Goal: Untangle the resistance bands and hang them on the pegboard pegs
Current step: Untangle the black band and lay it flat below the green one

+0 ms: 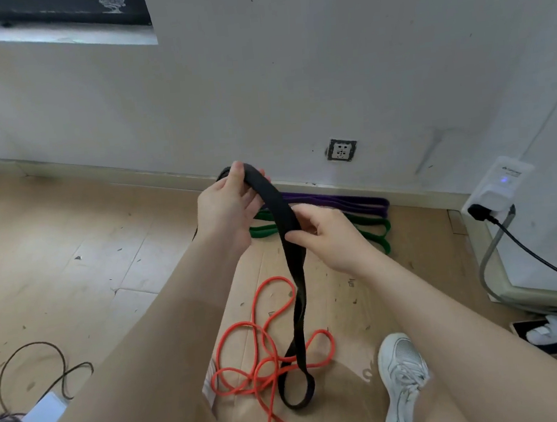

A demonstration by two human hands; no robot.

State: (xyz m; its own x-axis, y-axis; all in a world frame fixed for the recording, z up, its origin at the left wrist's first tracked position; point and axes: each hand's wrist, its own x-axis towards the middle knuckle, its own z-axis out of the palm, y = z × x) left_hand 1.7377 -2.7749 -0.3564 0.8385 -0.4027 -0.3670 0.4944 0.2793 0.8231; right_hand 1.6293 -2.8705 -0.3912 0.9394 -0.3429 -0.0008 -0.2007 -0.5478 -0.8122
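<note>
The person holds a black band (pixel 283 217) up in front of the wall, both hands on it. The left hand (pixel 227 209) pinches the top of the loop between thumb and fingers, and the right hand (pixel 324 237) grips the strap just below, fingers curled round it. The rest of the band hangs down, its lower loop lying over an orange cord (pixel 267 358) coiled on a sheet of cardboard (pixel 340 307). Behind the hands, a purple band (pixel 344 201) and a green band (pixel 374 232) lie flat along the skirting. A white shoe (pixel 403 375) stands beside the coil. To the left the wooden floor (pixel 68 231) runs open to the wall; on the right a plugged-in adapter (pixel 493 193) and its cables crowd the corner.
</note>
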